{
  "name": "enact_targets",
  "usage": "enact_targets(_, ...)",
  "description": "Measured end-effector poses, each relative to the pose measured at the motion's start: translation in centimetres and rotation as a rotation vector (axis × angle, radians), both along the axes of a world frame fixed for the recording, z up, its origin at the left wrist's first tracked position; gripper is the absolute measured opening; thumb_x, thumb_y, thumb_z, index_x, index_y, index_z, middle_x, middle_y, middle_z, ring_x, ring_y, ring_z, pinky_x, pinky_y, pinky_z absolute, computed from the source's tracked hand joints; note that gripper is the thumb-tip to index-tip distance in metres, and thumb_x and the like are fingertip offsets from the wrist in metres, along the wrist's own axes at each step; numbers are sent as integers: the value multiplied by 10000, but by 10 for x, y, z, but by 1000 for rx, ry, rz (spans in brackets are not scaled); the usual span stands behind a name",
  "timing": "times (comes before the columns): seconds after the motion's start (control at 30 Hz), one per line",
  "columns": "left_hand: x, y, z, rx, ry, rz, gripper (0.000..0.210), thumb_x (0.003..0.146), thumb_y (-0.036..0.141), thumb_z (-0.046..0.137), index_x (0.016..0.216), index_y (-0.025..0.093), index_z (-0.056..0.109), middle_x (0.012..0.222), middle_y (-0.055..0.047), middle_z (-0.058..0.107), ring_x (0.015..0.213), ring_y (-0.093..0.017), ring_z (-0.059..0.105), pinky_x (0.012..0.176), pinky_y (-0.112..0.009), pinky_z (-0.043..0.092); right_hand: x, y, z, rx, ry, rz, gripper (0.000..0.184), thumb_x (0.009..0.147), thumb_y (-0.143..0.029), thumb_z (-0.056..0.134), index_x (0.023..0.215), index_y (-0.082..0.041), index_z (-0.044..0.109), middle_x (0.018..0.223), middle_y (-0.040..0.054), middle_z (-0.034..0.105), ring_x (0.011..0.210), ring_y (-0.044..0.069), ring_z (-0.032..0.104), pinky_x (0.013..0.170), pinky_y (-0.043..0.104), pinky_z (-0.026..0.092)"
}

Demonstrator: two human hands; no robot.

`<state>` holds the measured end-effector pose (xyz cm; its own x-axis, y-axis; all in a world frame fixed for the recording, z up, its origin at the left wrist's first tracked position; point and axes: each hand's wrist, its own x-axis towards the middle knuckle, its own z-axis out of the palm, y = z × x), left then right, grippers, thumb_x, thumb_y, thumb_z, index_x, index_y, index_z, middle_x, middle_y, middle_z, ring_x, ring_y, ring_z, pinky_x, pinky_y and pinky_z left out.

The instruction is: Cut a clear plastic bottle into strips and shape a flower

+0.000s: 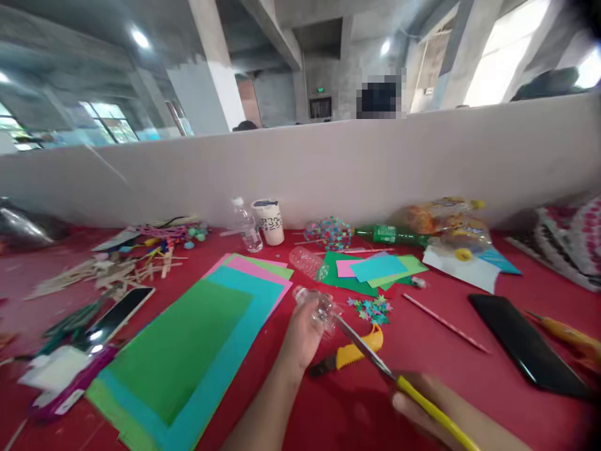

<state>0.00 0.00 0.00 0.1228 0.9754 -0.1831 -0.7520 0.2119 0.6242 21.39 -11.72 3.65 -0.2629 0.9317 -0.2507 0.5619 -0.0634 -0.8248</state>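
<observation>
Here's the clear plastic piece (328, 308), glossy, crinkled and rounded, held just above the middle of the red counter (335, 410), the left hand's (300, 329) fingers wrapped round it! In comes a slim, shiny metal-bladed tool (366, 351), tip right at the plastic, the right hand's (420, 398) fingers gripping its smooth yellow handle. Nearby, a ridged yellow knife (359, 351), tiny glittering stars (372, 309) and flat, matte coloured paper (197, 332).
</observation>
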Motion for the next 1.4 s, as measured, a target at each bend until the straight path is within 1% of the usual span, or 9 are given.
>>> enact_targets(0.1, 0, -1, 0, -1, -3, 3, 134, 707, 170, 693, 833, 141, 657, 808, -61, 711, 738, -145, 648, 665, -230, 488, 1, 2, 2, -27, 30, 46, 549, 764, -681, 495, 801, -162, 670, 777, 47, 661, 733, 201, 582, 689, 263, 493)
enact_targets(0.2, 2, -4, 1, 10, 1, -11, 127, 716, 169, 687, 837, 149, 650, 824, -60, 706, 751, -146, 643, 673, -233, 480, -1, 2, 4, -62, 45, 56, 546, 766, -681, 492, 753, -159, 652, 759, 39, 644, 703, 182, 566, 633, 234, 482)
enact_targets(0.33, 7, -9, 4, 29, 13, -42, 132, 726, 159, 678, 853, 157, 643, 855, -69, 700, 763, -157, 638, 701, -262, 474, -4, 0, 3, -119, 57, 46, 540, 766, -680, 494, 760, -160, 638, 759, 23, 632, 659, 150, 537, 575, 200, 453)
enact_targets(0.43, 9, -11, 5, 37, 20, -54, 132, 732, 160, 672, 860, 161, 640, 865, -70, 697, 766, -161, 636, 717, -278, 471, -4, -1, 0, -139, 67, 36, 537, 780, -672, 485, 813, -160, 643, 766, 18, 629, 638, 135, 517, 542, 188, 430)
enact_targets(0.63, 11, -12, 4, 38, 35, -50, 125, 735, 156, 664, 858, 159, 640, 867, -67, 691, 773, -162, 634, 737, -285, 465, -3, -2, -4, -154, 72, 14, 542, 789, -673, 469, 891, -170, 643, 753, 14, 614, 622, 127, 509, 544, 188, 426)
enact_targets(0.87, 11, -13, 7, 32, 45, -40, 114, 724, 159, 672, 834, 155, 642, 859, -62, 687, 779, -160, 634, 739, -281, 468, -6, -3, -7, -203, 159, -6, 592, 739, -726, 481, 843, -163, 632, 690, 9, 573, 591, 123, 489, 540, 198, 427)
enact_targets(1.0, 13, -14, 6, 35, 46, -40, 124, 728, 159, 671, 848, 159, 637, 861, -60, 688, 784, -159, 636, 744, -282, 471, -7, -2, -5, -219, 187, -20, 593, 715, -736, 502, 825, -167, 625, 658, -2, 553, 582, 120, 478, 530, 198, 418)
enact_targets(1.2, 14, -15, 6, 38, 50, -44, 127, 736, 154, 667, 857, 163, 629, 874, -60, 689, 785, -157, 640, 745, -280, 475, -10, -1, 1, -250, 135, -34, 580, 718, -722, 517, 820, -160, 617, 620, -21, 504, 535, 98, 433, 451, 184, 358)
enact_targets(1.4, 14, -15, 6, 44, 56, -42, 130, 737, 167, 672, 858, 165, 625, 887, -59, 683, 800, -161, 641, 747, -282, 477, -11, 1, 3, -225, 134, -32, 576, 714, -732, 508, 744, -160, 572, 612, -30, 457, 543, 91, 391, 458, 183, 341)
